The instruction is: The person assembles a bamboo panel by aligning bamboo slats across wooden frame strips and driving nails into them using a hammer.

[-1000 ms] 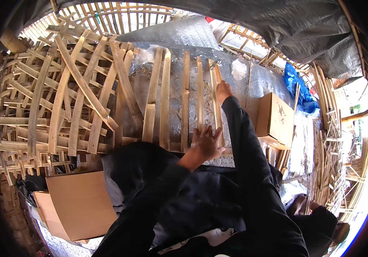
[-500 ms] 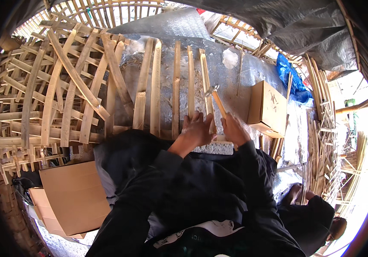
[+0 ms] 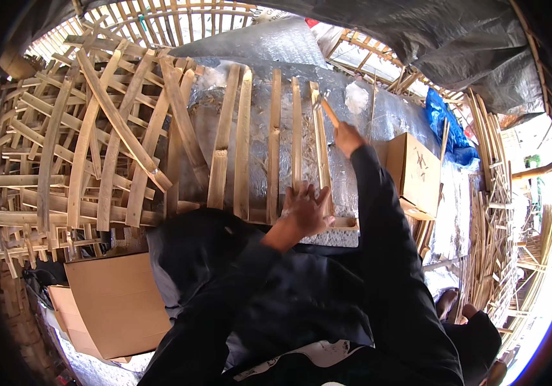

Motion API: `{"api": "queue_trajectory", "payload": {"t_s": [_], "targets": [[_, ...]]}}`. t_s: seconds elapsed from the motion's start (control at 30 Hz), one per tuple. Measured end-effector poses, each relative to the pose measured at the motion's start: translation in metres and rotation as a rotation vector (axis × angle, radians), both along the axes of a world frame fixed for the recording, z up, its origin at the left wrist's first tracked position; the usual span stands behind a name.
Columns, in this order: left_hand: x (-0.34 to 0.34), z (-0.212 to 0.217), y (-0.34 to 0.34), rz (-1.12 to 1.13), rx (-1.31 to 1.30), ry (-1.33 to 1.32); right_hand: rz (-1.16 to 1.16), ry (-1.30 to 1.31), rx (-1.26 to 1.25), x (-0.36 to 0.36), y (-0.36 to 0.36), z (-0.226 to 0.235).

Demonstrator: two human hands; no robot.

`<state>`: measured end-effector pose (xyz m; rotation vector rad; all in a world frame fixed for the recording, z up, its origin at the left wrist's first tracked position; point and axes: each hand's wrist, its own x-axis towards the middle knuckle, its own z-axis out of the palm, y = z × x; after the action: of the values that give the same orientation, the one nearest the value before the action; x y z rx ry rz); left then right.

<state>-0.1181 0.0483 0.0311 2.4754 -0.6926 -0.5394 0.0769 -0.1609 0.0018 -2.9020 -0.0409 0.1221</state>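
Note:
Several split bamboo slats (image 3: 275,138) lie side by side on a silvery sheet (image 3: 385,119) in front of me. My left hand (image 3: 306,209) presses flat, fingers spread, on the near end of the right-hand slat (image 3: 320,145). My right hand (image 3: 348,137) is stretched out over the far part of that slat and is shut on a thin wooden-handled tool (image 3: 329,113) whose tip meets the slat. What the tool's tip is I cannot make out.
A big lattice of woven bamboo strips (image 3: 76,148) fills the left. A cardboard box (image 3: 414,170) sits to the right of my arm, flat cardboard (image 3: 118,305) at lower left. Loose bamboo strips (image 3: 491,212) pile up on the right, with a blue tarp (image 3: 446,122) behind.
My right hand drew back beside my left hand half a second ago and has now reached out along the slat again with the tool. My left hand stays on the slat's near end.

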Motion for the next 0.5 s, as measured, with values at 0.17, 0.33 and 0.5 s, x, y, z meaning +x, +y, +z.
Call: {"api": "queue_trajectory", "payload": {"t_s": [0.17, 0.33, 0.5], "targets": [[0.001, 0.005, 0.01, -0.019, -0.021, 0.068, 0.139, 0.166, -0.254, 0.084, 0.017, 0.032], [-0.001, 0.004, 0.007, 0.013, -0.034, 0.036, 0.188, 0.531, -0.447, 0.076, 0.03, 0.109], [0.013, 0.021, 0.009, -0.057, 0.037, 0.132, 0.257, 0.79, -0.555, 0.006, 0.035, 0.145]]}}
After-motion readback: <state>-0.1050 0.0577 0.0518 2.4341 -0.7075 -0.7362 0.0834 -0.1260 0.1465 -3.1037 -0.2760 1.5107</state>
